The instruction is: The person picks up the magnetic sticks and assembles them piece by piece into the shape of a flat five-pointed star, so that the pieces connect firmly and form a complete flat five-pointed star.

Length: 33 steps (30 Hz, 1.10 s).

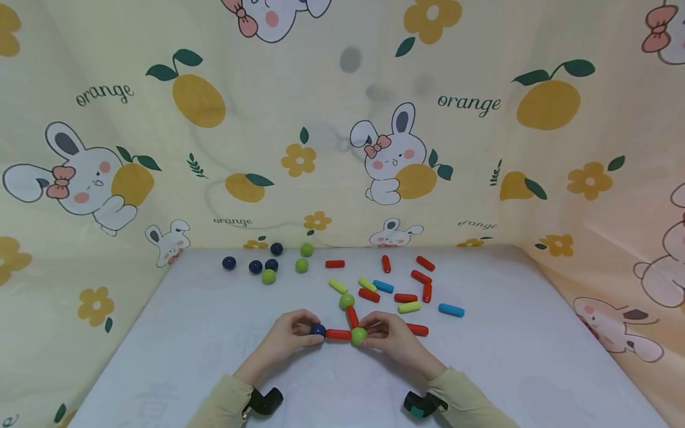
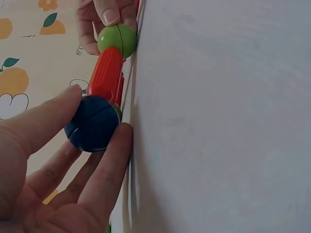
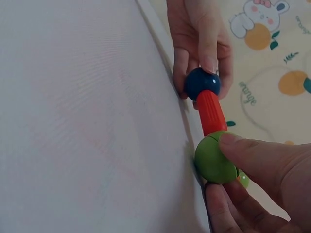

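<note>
Nearest the camera, two pale green sleeves [image 1: 222,404] are seen, with black devices [image 1: 266,402] worn at the wrists. A cloth [image 1: 332,178] printed with rabbits and oranges is hung behind the back edge of the white table [image 1: 187,333]. Around the table's middle, a navy ball [image 1: 318,329] is pinched in the grip of the left hand [image 1: 282,340], and a green ball [image 1: 358,336] in that of the right hand [image 1: 397,342]. The two are joined by a red stick [image 1: 338,334]; by a second red stick [image 1: 352,317] a further green ball [image 1: 346,302] is carried toward the back edge. Whether the table is touched by this assembly cannot quite be told. Loose sticks [image 1: 405,298], red, blue and yellow-green, are scattered toward the back and right edges. Near the back-left corner, loose balls [image 1: 255,267], navy and green, are grouped.
</note>
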### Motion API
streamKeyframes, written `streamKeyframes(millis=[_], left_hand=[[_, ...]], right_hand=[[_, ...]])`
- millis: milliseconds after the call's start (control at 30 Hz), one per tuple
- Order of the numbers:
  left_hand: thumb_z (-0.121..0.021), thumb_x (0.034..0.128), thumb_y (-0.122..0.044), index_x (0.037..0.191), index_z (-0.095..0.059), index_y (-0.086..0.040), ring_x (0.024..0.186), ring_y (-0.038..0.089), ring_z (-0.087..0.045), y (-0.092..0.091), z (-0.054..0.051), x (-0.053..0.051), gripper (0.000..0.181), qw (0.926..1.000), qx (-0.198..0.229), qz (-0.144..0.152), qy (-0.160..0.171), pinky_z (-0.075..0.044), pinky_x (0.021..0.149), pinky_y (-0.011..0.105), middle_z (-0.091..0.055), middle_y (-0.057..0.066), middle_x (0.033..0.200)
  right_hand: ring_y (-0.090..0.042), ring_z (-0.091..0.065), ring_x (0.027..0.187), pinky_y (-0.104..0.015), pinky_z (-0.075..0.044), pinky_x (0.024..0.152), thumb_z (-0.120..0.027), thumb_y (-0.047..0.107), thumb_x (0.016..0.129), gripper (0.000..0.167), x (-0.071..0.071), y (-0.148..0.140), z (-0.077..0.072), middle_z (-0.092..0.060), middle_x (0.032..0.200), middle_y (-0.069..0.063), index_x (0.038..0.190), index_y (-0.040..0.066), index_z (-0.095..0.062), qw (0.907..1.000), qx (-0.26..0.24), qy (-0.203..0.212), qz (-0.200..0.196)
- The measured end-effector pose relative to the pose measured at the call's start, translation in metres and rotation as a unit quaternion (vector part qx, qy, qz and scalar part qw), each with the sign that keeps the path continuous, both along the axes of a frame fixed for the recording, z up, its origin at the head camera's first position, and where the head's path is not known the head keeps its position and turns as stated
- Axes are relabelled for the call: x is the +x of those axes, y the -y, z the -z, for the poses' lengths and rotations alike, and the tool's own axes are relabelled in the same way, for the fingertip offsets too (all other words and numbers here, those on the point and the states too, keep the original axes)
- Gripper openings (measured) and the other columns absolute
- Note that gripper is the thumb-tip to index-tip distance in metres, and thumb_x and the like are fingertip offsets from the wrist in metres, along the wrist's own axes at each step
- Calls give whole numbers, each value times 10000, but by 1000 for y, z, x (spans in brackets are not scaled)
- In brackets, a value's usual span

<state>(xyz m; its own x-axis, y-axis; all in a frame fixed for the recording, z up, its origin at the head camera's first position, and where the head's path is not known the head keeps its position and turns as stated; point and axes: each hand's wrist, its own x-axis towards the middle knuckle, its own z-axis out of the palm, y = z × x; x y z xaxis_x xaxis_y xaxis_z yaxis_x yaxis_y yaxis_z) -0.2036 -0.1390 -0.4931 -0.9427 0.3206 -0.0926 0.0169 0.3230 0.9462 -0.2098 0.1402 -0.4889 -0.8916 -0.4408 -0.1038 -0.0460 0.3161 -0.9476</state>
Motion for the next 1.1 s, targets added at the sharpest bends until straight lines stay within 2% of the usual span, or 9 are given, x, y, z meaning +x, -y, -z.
streamKeyframes(millis=[200,300,433,567,700,800,933,1033,1100], left_hand=[[-751,836,-243,1160,-642,-79,960,190,-616,3,-1,1,379,9996,-122,-192,-159,-512,855,370,-610,38,1110],[-738,850,-231,1176,-645,-86,950,190,-602,4,-3,1,368,9993,-176,-285,-175,-510,847,366,-604,40,1107],[-740,849,-229,1176,-651,-95,953,188,-603,5,-3,0,365,9990,-243,-345,-165,-504,862,375,-605,38,1100],[-756,833,-231,1167,-657,-96,936,180,-611,5,-3,0,373,9981,-364,-458,-182,-506,855,379,-610,39,1106],[-767,820,-217,1150,-662,-91,896,172,-632,5,-6,0,368,9973,-433,-597,-21,-520,839,374,-617,46,1117],[-767,820,-226,1134,-672,-100,925,162,-611,4,-9,-2,352,9964,-538,-651,74,-498,878,399,-619,41,1124],[-733,850,-164,1151,-658,-56,868,183,-621,5,-10,-4,328,9969,-381,-655,222,-531,822,390,-605,96,1144],[-688,875,-74,1198,-621,0,786,205,-655,9,-8,-8,338,9976,-15,-597,359,-566,731,334,-582,160,1172],[-665,888,-51,1228,-598,17,791,199,-656,12,-6,-12,353,9977,160,-521,399,-566,723,309,-574,173,1190]], right_hand=[[-222,-603,936,-270,-527,809,-756,155,831,336,-2,-2,-2,-631,1057,-35,1130,74,-626,9989,187,-88,-425],[-225,-602,939,-308,-523,821,-745,154,841,319,-7,-3,-5,-631,1058,-35,1131,95,-626,9977,296,-165,-593],[-251,-597,988,-363,-514,866,-722,108,859,317,-19,-3,-12,-612,1108,-79,1153,78,-608,9974,348,-428,-461],[-290,-577,1056,-387,-495,912,-704,68,866,336,-35,4,-19,-604,1161,-112,1184,45,-596,9950,358,-880,-315],[-277,-557,1110,-409,-470,955,-687,82,883,348,-51,12,-22,-606,1192,-102,1217,43,-598,9913,514,-1147,-387],[-238,-543,1122,-405,-453,978,-672,102,899,343,-61,15,-19,-605,1199,-81,1233,60,-603,9881,720,-1215,-603],[-203,-530,1109,-376,-465,959,-656,116,913,309,-65,16,-14,-606,1186,-35,1219,92,-620,9815,985,-1356,-927],[-199,-531,1085,-349,-491,911,-658,99,908,297,-62,15,-14,-605,1175,-21,1203,105,-626,9786,1047,-1407,-1077],[-194,-530,1069,-330,-496,889,-666,76,897,304,-59,14,-14,-603,1166,-16,1195,119,-628,9778,1065,-1414,-1125]])
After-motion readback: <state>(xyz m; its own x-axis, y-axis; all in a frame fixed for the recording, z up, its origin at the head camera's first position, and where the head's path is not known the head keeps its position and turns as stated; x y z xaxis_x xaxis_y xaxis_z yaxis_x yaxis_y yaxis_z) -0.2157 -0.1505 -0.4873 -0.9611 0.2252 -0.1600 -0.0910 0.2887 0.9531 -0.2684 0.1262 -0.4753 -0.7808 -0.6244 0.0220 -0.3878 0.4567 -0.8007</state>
